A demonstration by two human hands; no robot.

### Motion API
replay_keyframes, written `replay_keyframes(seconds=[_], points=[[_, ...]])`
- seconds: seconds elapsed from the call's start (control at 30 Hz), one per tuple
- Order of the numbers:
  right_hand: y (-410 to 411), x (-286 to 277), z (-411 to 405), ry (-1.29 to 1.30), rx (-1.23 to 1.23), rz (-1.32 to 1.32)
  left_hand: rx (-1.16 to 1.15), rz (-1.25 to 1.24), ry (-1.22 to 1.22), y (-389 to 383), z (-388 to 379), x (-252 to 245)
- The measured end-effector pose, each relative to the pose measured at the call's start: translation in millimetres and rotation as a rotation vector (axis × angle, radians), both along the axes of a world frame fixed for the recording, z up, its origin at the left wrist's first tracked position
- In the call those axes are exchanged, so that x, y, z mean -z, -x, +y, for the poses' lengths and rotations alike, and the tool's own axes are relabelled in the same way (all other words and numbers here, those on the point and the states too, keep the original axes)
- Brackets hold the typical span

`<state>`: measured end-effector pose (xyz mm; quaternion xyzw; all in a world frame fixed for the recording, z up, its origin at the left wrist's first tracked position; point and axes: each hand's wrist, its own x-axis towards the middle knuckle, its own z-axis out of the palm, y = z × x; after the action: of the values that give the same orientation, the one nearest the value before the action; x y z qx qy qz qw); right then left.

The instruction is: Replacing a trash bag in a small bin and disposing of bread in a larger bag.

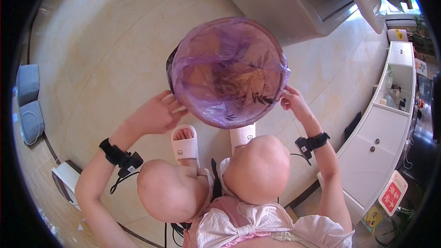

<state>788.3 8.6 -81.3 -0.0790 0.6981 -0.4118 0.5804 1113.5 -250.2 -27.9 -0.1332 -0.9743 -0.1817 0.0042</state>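
Note:
A round bin (pixel 227 72) stands on the floor in front of my feet, lined with a translucent purple plastic bag (pixel 210 108). The bag is spread over the rim, and dark leaf patterns show through it. At the bin's near left side, my left hand (pixel 158 112) holds the bag's edge, its fingertips partly hidden. On the opposite side, my right hand (pixel 294 101) pinches the bag just below the rim with curled fingers. Each wrist carries a black strap with a small device.
White slippers (pixel 186 144) are on my feet, close to the bin. A large pale piece of furniture (pixel 275 7) stands beyond it. To the right runs a white low cabinet (pixel 375 137) with an open shelf. Grey cushioned items (pixel 28 84) lie far left.

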Motion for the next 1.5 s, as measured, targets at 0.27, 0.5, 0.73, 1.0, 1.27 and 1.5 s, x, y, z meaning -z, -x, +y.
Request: replay_keyframes(seconds=[0.27,0.5,0.73,1.0,1.27,1.5], points=[[19,-122,-60,0.031,-0.533,0.562,-0.489,-0.120,-0.118,-10,-26,-24],[-78,-110,-187,0.172,-1.320,0.318,-1.020,-0.162,-0.554,39,-25,-15],[-62,-17,-210,-0.127,-0.846,-0.121,-0.929,-0.306,-0.363,59,-20,3],[-71,14,-207,-0.161,-0.547,-0.261,-0.899,-0.320,-0.492,60,-22,-9],[-42,96,-193,0.152,-0.804,-0.192,-0.957,-0.358,-0.404,74,-18,-13],[-53,42,-205,-0.155,-1.488,0.823,-0.975,-0.383,-0.345,65,-21,1]])
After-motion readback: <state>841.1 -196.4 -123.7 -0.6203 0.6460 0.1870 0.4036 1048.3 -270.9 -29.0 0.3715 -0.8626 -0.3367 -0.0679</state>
